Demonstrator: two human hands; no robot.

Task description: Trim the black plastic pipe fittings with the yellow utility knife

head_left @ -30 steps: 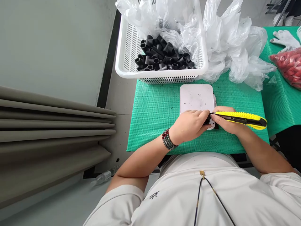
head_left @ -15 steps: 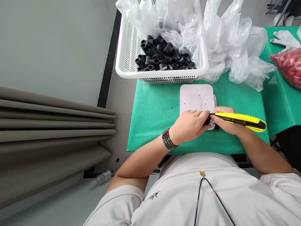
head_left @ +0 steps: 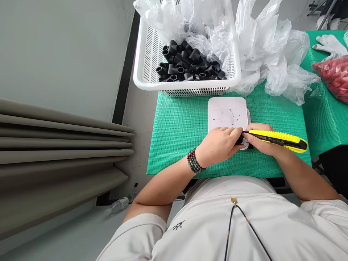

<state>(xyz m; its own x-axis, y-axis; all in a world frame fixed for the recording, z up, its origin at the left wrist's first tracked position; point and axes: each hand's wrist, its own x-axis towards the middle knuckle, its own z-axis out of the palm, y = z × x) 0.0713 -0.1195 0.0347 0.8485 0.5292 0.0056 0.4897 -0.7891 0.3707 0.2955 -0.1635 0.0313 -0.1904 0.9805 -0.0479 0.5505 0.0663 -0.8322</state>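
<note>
The left grip (head_left: 217, 145) was curled closed around a small black plastic pipe fitting (head_left: 239, 140), most of which the fingers hid, and held it just above the lower edge of a white cutting board (head_left: 227, 112). The right grip (head_left: 258, 139) was closed around a yellow utility knife (head_left: 278, 140), whose black nose reached the fitting; the blade was too small to make out. A beaded bracelet (head_left: 194, 160) circled the left wrist. The board, flecked with dark shavings, lay on a green mesh mat (head_left: 179, 137). Just past it stood a white plastic basket (head_left: 187, 88) holding a heap of black pipe fittings (head_left: 190, 61), with clear plastic bags (head_left: 272, 61) spilling over its right side. Farther right, on a second green mat (head_left: 323, 119), lay a bag of red items (head_left: 333, 76) and a white glove (head_left: 330, 45)
</note>
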